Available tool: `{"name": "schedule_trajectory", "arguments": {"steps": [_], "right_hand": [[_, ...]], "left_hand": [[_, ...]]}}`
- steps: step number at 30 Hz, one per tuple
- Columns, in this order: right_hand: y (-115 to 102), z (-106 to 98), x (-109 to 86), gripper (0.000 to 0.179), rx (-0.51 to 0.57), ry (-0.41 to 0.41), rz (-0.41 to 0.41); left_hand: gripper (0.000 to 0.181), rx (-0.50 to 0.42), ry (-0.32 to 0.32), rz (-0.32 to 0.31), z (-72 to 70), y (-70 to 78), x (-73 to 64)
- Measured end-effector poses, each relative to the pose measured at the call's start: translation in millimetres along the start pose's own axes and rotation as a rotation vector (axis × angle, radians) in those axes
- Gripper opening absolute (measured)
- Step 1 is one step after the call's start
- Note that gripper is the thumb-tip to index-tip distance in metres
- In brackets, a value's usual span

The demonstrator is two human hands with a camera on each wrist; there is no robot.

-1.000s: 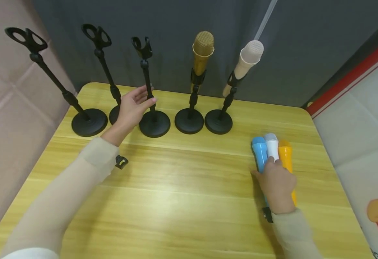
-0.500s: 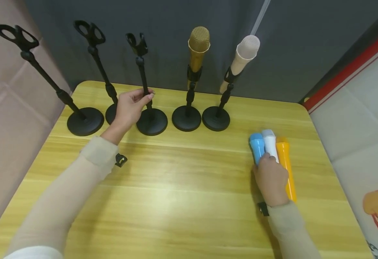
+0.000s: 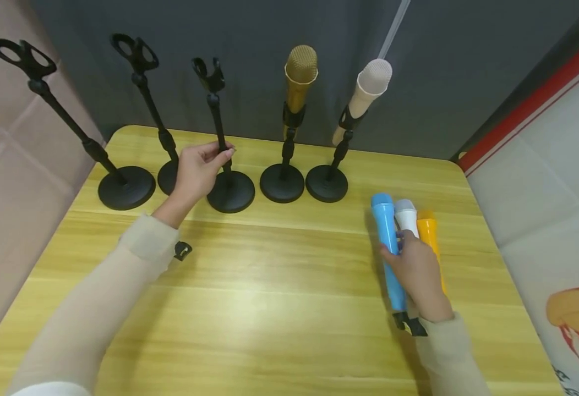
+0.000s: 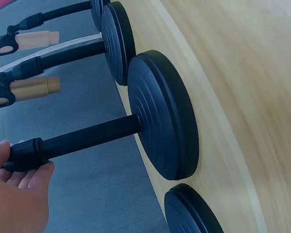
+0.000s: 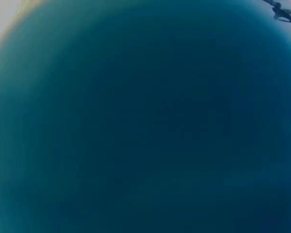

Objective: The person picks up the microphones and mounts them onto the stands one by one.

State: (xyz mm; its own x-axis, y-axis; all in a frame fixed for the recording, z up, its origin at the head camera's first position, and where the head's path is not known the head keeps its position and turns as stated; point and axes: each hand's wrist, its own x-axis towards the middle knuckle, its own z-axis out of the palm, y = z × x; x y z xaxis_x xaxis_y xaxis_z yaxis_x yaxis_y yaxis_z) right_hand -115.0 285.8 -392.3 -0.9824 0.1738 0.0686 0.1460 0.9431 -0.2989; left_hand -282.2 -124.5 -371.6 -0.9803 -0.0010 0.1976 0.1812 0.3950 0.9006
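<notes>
Left hand (image 3: 192,171) pinches the middle stand (image 3: 218,122) — keep it steady. Right hand (image 3: 419,270) grips the blue microphone (image 3: 387,234) — ease it clear of the white microphone (image 3: 407,217).

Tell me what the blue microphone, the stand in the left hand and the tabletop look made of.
Blue microphone: probably hard plastic, glossy, judging by its smooth, shiny body. Black stand: satin, with a soft sheen; coated metal or plastic, I can't tell. Tabletop: wood or wood-look laminate, semi-gloss, with streaky grain and a bright reflection.
</notes>
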Motion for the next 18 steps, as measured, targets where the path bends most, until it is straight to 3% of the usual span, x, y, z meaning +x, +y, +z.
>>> {"name": "schedule_trajectory", "arguments": {"steps": [10, 18], "right_hand": [[1, 0, 7.9, 0.052, 0.401, -0.102, -0.008], [-7, 0, 5.8, 0.053, 0.733, -0.216, 0.019]], "left_hand": [[0.028, 0.003, -0.063, 0.098, 3.7, 9.8, -12.3], [0.021, 0.032, -0.122, 0.171, 13.6, 16.9, -39.2]]}}
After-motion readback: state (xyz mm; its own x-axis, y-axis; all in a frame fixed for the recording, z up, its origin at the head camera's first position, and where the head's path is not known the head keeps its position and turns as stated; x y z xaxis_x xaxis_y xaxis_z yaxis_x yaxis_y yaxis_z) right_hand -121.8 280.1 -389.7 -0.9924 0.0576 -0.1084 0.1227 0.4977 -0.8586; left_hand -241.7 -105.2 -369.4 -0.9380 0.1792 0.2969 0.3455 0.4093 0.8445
